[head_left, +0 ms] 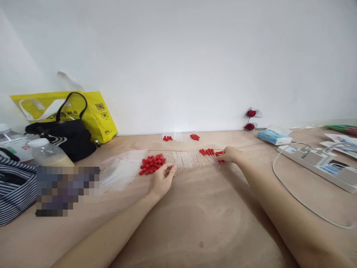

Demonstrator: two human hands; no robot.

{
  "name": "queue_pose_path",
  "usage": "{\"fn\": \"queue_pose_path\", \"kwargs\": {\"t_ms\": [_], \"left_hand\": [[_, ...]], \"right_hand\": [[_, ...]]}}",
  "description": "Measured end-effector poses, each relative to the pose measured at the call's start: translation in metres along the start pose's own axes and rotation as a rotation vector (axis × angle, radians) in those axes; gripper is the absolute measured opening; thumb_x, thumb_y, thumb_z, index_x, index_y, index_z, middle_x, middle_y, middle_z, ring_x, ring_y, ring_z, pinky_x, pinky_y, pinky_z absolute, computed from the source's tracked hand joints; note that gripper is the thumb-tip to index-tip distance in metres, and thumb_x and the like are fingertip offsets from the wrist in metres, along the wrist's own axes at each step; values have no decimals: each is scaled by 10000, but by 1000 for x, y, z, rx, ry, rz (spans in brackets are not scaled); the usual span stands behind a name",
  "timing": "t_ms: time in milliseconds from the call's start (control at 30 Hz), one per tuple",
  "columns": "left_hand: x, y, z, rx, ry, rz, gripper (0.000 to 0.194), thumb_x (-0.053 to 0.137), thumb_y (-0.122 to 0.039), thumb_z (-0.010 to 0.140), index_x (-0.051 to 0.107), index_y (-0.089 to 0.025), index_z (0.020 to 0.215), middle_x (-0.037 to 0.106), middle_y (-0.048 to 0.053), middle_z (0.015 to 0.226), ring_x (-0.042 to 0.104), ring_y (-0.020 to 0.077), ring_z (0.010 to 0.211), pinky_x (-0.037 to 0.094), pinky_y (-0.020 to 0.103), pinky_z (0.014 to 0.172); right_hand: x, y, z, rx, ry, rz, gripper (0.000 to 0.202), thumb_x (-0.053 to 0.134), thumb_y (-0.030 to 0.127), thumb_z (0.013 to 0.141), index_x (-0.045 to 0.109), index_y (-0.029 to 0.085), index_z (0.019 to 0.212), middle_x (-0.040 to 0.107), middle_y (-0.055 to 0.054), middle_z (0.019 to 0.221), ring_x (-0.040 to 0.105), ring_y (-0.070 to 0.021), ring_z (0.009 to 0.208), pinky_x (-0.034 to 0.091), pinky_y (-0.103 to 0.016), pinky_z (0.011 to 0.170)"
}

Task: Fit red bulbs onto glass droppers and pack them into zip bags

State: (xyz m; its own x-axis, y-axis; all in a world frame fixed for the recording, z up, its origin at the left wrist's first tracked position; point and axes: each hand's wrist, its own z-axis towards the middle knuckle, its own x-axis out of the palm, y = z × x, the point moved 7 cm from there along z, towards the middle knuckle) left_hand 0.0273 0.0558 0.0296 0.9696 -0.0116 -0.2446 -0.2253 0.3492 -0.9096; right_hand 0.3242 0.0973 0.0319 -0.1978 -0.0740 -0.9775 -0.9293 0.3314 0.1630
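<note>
My left hand [163,180] is at the near edge of the loose parts, its thumb and fingers pinched together; what they hold, if anything, is too small to make out. Just beyond it lies a heap of red rubber bulbs [150,163]. To the right of the heap, thin clear glass tubes [182,160] are spread side by side. My right hand [231,154] reaches down at the right end of a row of droppers [208,153], clear tubes with red bulbs on them. Its fingers are closed at the red bulb of a dropper [220,156], partly hidden by the hand.
Clear zip bags [119,169] lie left of the bulbs. Against the wall is a bag with red-bulbed droppers [195,137]. A yellow bag [103,119], black bag [72,139] and bottle [51,154] stand left. Tissues [275,137] and a corded power strip [315,163] are right.
</note>
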Motion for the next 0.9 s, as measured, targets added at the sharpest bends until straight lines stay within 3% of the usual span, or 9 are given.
{"fn": "queue_pose_path", "kwargs": {"t_ms": [167,300,467,533,633,733,900], "left_hand": [[-1,1,-1,36,7,76,241,521,-346,736,603,-137,823,594,25,706,559,132,588,453,251,585],[-2,-2,-2,145,9,189,229,506,-334,765,622,-162,864,620,47,812,569,156,702,455,268,652],[-2,-12,-2,303,40,343,228,476,-308,798,642,-185,894,611,42,786,556,157,733,432,264,672],[-1,-16,-1,344,60,406,224,473,-296,800,653,-191,883,619,40,740,554,157,693,416,275,672],[1,-17,0,385,100,511,196,490,-288,794,663,-216,850,655,32,750,567,165,704,368,321,753],[5,-14,-1,417,150,579,192,486,-290,803,657,-238,874,674,21,804,572,165,737,315,346,798],[11,-13,-5,460,207,634,214,458,-308,829,647,-248,910,674,23,838,569,151,743,284,343,820]], "right_hand": [[6,7,0,16,-23,-27,329,594,360,586,651,123,806,648,-120,795,602,-230,736,393,-264,552],[3,8,-4,40,-65,-26,357,571,348,608,635,112,868,637,-155,881,593,-273,808,406,-307,602],[-9,22,-16,-17,-85,36,283,478,372,699,639,142,733,648,-117,756,600,-219,729,391,-258,560],[-8,39,-27,-151,-106,172,275,449,369,731,622,161,683,647,-76,713,594,-180,688,385,-230,547],[-1,72,-57,-518,-161,451,174,471,294,736,591,172,701,646,-28,743,582,-137,696,400,-205,599],[14,91,-88,-816,-241,510,94,527,258,710,576,178,711,626,-9,738,560,-127,710,405,-227,678],[31,95,-102,-882,-291,454,220,538,200,710,600,180,920,613,-17,770,550,-131,736,386,-263,725]]}}
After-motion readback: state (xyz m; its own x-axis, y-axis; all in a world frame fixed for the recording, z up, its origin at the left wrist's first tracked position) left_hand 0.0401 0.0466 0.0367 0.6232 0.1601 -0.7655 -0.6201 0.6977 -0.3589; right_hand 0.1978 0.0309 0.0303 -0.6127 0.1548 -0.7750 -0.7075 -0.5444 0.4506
